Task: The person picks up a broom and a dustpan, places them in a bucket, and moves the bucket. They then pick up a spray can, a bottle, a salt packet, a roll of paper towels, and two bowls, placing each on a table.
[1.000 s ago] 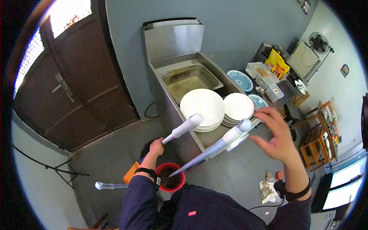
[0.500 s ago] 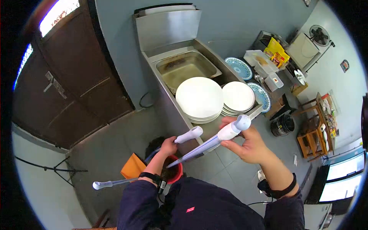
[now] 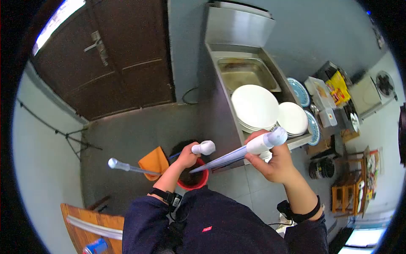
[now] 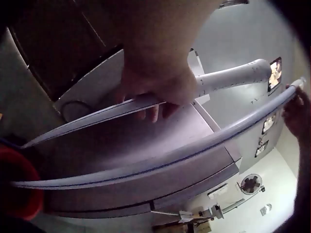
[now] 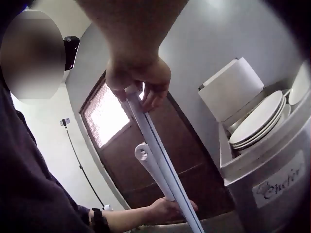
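Observation:
The left hand [image 3: 188, 155] curls round a pale pole just below its white handle [image 3: 204, 147]. In the left wrist view that hand [image 4: 158, 90] wraps the shaft, with the handle [image 4: 233, 77] beyond it. Near the top of a second pole [image 3: 226, 158], the right hand [image 3: 277, 165] grips the white handle [image 3: 262, 142] between thumb and fingers. This second pole slants down into a red bucket [image 3: 204, 178]; its lower end is unclear. In the right wrist view the right hand [image 5: 141, 82] holds the pole [image 5: 163, 158] above the left hand [image 5: 167, 209].
A steel sink unit [image 3: 226, 106] holds stacked white plates [image 3: 255, 106]. Patterned blue plates [image 3: 298, 92] and plastic boxes [image 3: 321, 95] lie beyond. At left are an orange item [image 3: 154, 163], a third pole [image 3: 131, 167], a tripod [image 3: 69, 136] and a wooden surface [image 3: 80, 230] with a can.
The right hand, earlier apart from the second pole with fingers spread, has closed round its handle. The head view has shifted, bringing the wooden surface and can into sight at lower left.

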Demonstrator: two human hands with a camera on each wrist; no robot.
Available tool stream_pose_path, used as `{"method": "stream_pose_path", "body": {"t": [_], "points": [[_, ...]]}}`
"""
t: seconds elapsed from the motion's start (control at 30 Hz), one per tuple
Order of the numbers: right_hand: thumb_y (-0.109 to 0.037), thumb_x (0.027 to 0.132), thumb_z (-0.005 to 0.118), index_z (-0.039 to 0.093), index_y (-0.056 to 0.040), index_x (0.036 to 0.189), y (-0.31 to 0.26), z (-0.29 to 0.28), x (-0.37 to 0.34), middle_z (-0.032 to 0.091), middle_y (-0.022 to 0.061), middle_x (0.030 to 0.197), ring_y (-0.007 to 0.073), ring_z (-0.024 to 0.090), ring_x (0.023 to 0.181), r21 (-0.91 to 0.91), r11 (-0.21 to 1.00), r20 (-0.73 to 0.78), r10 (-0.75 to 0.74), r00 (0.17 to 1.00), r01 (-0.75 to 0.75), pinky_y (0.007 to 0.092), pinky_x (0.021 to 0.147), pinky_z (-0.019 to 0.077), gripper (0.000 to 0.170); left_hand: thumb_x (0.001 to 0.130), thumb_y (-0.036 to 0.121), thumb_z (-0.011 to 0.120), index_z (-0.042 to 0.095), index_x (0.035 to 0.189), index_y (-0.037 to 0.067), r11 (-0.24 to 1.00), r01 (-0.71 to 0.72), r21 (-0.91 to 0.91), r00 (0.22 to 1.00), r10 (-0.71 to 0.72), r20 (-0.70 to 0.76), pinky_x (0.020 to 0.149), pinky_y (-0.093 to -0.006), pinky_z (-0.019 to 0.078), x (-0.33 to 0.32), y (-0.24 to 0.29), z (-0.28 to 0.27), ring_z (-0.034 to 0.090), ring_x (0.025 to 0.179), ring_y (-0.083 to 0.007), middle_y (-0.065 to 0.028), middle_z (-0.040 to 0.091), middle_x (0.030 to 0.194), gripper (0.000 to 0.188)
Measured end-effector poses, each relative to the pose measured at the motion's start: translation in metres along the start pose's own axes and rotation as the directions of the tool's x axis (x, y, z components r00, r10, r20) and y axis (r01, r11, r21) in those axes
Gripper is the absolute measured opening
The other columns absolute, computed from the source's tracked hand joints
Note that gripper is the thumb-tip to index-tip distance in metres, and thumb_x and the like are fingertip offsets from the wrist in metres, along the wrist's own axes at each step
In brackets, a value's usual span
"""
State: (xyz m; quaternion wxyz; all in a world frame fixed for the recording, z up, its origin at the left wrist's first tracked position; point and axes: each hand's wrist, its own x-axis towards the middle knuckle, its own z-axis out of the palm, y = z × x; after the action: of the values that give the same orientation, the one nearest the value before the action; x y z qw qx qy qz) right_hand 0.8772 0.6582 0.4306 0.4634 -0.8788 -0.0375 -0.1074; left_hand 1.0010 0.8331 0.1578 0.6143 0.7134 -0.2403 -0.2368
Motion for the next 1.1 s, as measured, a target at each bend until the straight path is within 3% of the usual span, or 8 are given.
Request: {"method": "stream_pose_path", "body": {"t": [0.17, 0.37, 0.5, 0.63, 0.9, 0.97, 1.0, 1.1], "points": [[-0.004, 0.067, 0.059, 0.051, -0.0055, 0.085, 0.007, 0.041, 0.018, 0.052, 0.0023, 0.078, 0.0100, 0.049, 0.071, 0.117, 0.991, 0.143, -0.083, 0.986, 0.067, 0.0225, 0.060, 0.0390, 0.020, 0.069, 0.000, 0.053, 0.049, 0.098, 0.004, 0.992, 0.010, -0.130, 1.000, -0.010, -0.004, 0.077, -0.0281, 0.0387, -0.049, 0.010, 0.002, 0.050, 0.088, -0.0177, -0.0091, 0.054, 0.091, 0.030], [-0.013, 0.069, 0.062, 0.053, -0.0043, 0.082, 0.011, 0.104, 0.016, 0.054, 0.0012, 0.072, 0.0069, 0.047, 0.059, 0.222, 0.969, 0.306, -0.178, 0.935, 0.111, 0.0213, 0.051, 0.0370, 0.018, 0.067, -0.001, 0.053, 0.049, 0.099, 0.004, 0.997, 0.035, 0.067, 0.891, 0.000, -0.453, 0.076, -0.0305, 0.0399, -0.111, 0.012, 0.013, 0.052, 0.089, -0.0228, -0.0135, 0.055, 0.094, 0.033], [-0.013, 0.071, 0.060, 0.053, -0.0024, 0.084, 0.012, 0.133, 0.002, 0.055, 0.0018, 0.070, 0.0063, 0.046, 0.058, 0.312, 0.949, 0.465, -0.188, 0.865, 0.038, 0.0204, 0.051, 0.0369, 0.019, 0.067, 0.000, 0.053, 0.050, 0.094, 0.005, 0.999, 0.032, -0.016, 0.671, -0.033, -0.740, 0.072, -0.0299, 0.0408, -0.163, 0.016, 0.033, 0.053, 0.084, -0.0212, -0.0115, 0.056, 0.087, 0.028], [-0.009, 0.072, 0.058, 0.052, -0.0025, 0.084, -0.003, 0.168, -0.021, 0.050, -0.0013, 0.071, 0.0042, 0.043, 0.060, 0.292, 0.955, 0.631, -0.237, 0.739, 0.057, 0.0181, 0.052, 0.0346, 0.015, 0.071, 0.009, 0.056, 0.051, 0.087, 0.004, 0.972, 0.042, 0.232, 0.336, 0.205, -0.919, 0.066, -0.0295, 0.0421, -0.203, -0.013, 0.039, 0.054, 0.076, -0.0186, -0.0099, 0.056, 0.080, 0.018], [-0.015, 0.068, 0.061, 0.053, -0.0024, 0.087, -0.001, 0.267, -0.058, 0.051, 0.0085, 0.072, 0.0154, 0.050, 0.057, 0.190, 0.949, 0.784, -0.300, 0.543, 0.251, 0.0258, 0.054, 0.0411, 0.024, 0.073, 0.008, 0.057, 0.049, 0.092, 0.006, 0.974, 0.011, -0.225, -0.005, -0.225, -0.974, 0.069, -0.0258, 0.0391, -0.261, -0.060, 0.054, 0.048, 0.076, -0.0120, -0.0025, 0.052, 0.081, 0.021], [-0.016, 0.068, 0.061, 0.054, -0.0030, 0.086, 0.001, 0.293, -0.062, 0.051, 0.0091, 0.072, 0.0170, 0.051, 0.058, 0.197, 0.945, 0.818, -0.304, 0.488, 0.260, 0.0273, 0.054, 0.0413, 0.024, 0.072, 0.007, 0.057, 0.050, 0.093, 0.004, 0.925, -0.239, -0.296, -0.032, -0.312, -0.950, 0.069, -0.0263, 0.0395, -0.269, -0.062, 0.057, 0.049, 0.078, -0.0119, -0.0031, 0.054, 0.082, 0.022], [-0.012, 0.068, 0.062, 0.054, -0.0021, 0.087, 0.000, 0.305, -0.064, 0.049, 0.0029, 0.064, 0.0065, 0.042, 0.049, 0.239, 0.920, 0.820, -0.363, 0.442, 0.311, 0.0230, 0.047, 0.0377, 0.023, 0.072, 0.007, 0.057, 0.050, 0.093, 0.004, 0.913, -0.245, -0.326, -0.056, -0.349, -0.936, 0.069, -0.0266, 0.0397, -0.273, -0.064, 0.057, 0.049, 0.079, -0.0122, -0.0035, 0.054, 0.084, 0.022], [-0.021, 0.067, 0.061, 0.055, -0.0036, 0.086, -0.004, 0.337, -0.068, 0.052, 0.0120, 0.076, 0.0237, 0.053, 0.065, 0.185, 0.912, 0.875, -0.322, 0.361, 0.367, 0.0314, 0.059, 0.0420, 0.026, 0.073, 0.008, 0.057, 0.049, 0.093, 0.002, 0.881, -0.232, -0.413, -0.065, -0.438, -0.897, 0.072, -0.0276, 0.0404, -0.288, -0.063, 0.050, 0.050, 0.082, -0.0137, -0.0054, 0.054, 0.088, 0.023]]}}
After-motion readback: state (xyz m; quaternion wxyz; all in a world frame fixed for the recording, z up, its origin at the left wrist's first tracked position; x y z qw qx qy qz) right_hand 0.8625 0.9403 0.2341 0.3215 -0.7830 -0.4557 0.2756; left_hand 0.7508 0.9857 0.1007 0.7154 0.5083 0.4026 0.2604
